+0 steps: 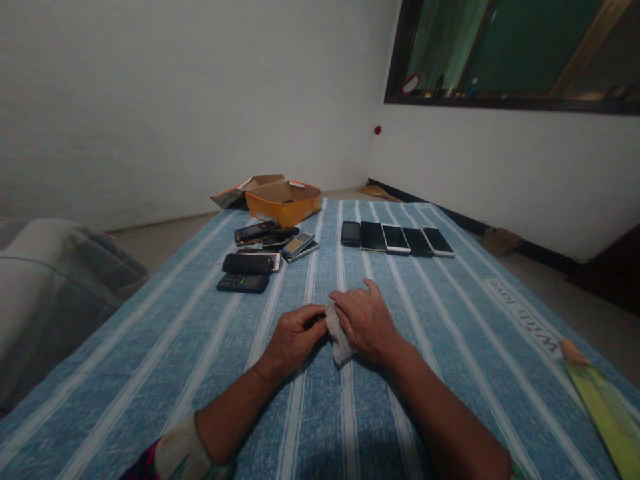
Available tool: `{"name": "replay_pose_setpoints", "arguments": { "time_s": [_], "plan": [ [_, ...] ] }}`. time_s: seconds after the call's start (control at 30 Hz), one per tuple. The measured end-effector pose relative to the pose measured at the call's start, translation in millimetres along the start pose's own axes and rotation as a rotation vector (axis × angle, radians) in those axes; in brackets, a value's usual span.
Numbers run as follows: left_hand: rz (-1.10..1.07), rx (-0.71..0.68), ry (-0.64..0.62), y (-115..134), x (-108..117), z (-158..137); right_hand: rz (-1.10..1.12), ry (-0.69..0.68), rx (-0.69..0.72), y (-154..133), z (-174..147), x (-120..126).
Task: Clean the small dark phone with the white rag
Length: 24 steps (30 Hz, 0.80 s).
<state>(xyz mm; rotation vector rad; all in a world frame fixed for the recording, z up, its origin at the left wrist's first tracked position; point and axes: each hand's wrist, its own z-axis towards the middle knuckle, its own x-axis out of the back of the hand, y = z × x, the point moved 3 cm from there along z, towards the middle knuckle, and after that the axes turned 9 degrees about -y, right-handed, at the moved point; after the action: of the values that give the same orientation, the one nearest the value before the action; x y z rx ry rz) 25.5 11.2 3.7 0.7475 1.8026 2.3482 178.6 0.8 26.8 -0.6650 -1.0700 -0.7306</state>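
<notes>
My right hand (367, 321) is closed around a crumpled white tissue or cloth (340, 340), whose loose end hangs below the fingers. Close against it, my left hand (296, 337) pinches something small and dark that is mostly hidden at the tissue's edge. Both hands are just above the blue striped cloth (250, 407) of the table. Beyond my left hand lies a pile of old mobile phones, with a black keypad phone (243, 283) nearest and a silver-blue phone (299, 244) on top. Past my right hand, several phones lie in a row, among them a white-framed smartphone (395, 239).
An open orange cardboard box (287, 212) stands at the table's far left, its lid flap behind it. A yellow-green packet (600, 413) lies by the right edge. Covered furniture (55, 293) is beside the table on the left. White walls and a window (505, 53) close off the back.
</notes>
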Motion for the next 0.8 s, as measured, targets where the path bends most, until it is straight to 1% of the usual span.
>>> {"name": "replay_pose_setpoints", "arguments": {
  "time_s": [0.13, 0.23, 0.47, 0.57, 0.7, 0.8],
  "plan": [
    [0.012, 0.009, -0.004, 1, 1, -2, 0.035, 0.039, 0.054, 0, 0, -7],
    [0.023, 0.003, -0.022, 4, 1, -2, 0.018, 0.067, 0.062, -2, 0, -9],
    [-0.014, -0.006, -0.038, 10, 1, -2, 0.069, 0.091, 0.093, -9, -3, 2],
    [-0.049, -0.003, -0.044, 10, 1, -2, 0.076, 0.083, 0.08, -11, -3, 4],
    [-0.049, 0.026, -0.042, 7, 2, -1, 0.045, 0.045, 0.049, -9, -1, 1],
    [-0.055, 0.045, -0.068, 6, 2, -1, 0.028, 0.012, 0.051, -6, 1, 0]
  ]
}}
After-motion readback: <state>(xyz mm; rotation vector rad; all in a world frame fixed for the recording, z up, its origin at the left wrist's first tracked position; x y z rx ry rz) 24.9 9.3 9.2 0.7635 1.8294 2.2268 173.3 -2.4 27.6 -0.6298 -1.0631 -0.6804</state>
